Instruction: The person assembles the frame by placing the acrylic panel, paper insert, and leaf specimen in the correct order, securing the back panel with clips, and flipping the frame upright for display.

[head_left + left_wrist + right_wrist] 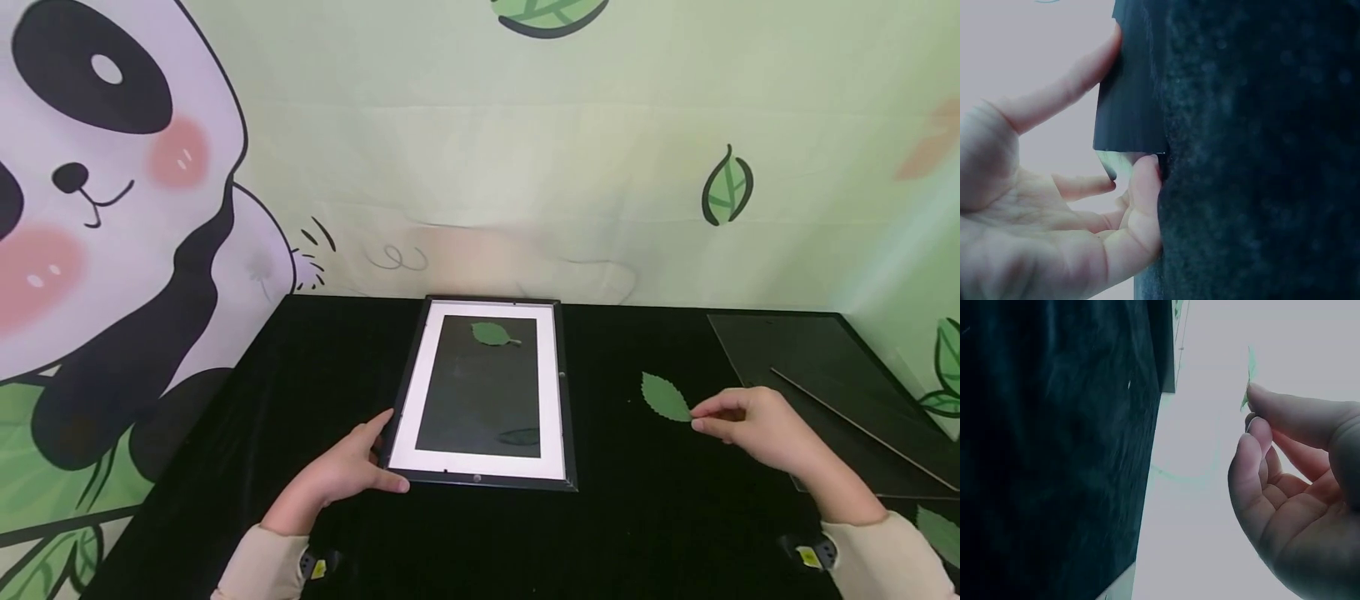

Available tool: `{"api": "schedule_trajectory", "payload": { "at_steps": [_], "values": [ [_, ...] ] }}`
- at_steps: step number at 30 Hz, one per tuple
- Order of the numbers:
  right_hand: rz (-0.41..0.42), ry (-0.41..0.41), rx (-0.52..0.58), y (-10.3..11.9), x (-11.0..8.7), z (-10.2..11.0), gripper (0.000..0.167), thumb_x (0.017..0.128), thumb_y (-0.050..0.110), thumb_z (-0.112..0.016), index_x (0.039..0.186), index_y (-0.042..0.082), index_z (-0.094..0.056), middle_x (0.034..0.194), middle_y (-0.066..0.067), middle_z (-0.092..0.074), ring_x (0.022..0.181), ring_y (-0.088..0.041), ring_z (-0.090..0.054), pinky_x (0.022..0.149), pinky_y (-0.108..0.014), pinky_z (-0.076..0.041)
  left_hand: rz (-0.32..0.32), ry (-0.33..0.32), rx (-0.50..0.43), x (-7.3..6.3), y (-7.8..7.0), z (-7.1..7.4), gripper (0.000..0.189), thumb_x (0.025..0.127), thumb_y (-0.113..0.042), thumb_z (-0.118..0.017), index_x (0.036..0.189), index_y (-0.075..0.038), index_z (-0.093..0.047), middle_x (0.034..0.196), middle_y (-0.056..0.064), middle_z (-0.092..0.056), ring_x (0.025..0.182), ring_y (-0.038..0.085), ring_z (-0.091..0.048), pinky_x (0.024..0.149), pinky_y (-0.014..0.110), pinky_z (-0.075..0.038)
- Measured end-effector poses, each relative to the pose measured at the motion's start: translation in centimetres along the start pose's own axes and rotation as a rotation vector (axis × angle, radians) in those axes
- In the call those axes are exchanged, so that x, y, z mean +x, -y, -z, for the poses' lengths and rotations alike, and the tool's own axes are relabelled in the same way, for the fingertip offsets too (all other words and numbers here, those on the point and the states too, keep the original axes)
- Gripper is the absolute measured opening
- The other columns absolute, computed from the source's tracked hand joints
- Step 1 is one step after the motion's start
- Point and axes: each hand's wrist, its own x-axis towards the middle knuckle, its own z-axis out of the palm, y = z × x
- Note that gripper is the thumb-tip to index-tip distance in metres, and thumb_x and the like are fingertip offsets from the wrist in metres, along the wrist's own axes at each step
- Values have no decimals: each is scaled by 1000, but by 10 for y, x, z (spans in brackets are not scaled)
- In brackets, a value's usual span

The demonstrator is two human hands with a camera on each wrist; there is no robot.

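Observation:
A black picture frame [572,433] with a white mat lies on the black cloth. One green leaf [491,334] lies near the far end of its dark middle, stem to the right. At the frame's near left corner, my left hand [341,467] grips it, thumb along the front edge and fingers at the left side. The left wrist view shows the dark corner [1129,119] between thumb and fingers. Right of the frame, my right hand [765,429] pinches a second leaf [664,397] by its stem end, tip pointing left. That leaf appears nearly edge-on in the right wrist view.
A dark flat panel [817,358] lies at the right, with a long thin strip [847,421] across it. Part of another leaf [939,533] shows at the lower right edge. Low in the frame is a faint leaf-shaped patch [520,436]. A printed panda backdrop [480,167] stands behind.

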Motion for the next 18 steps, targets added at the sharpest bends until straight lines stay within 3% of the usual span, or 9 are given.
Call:
{"api": "schedule_trajectory", "payload": {
  "at_steps": [18],
  "values": [
    [104, -6, 40, 44, 59, -29, 11, 85, 11, -73, 93, 4, -75, 86, -5, -70, 73, -15, -58, 65, -28, -50, -20, 9, -7, 2, 0, 0, 100, 68, -11, -87, 149, -2, -28, 128, 23, -42, 90, 26, -56, 77, 41, -50]
  ]
}}
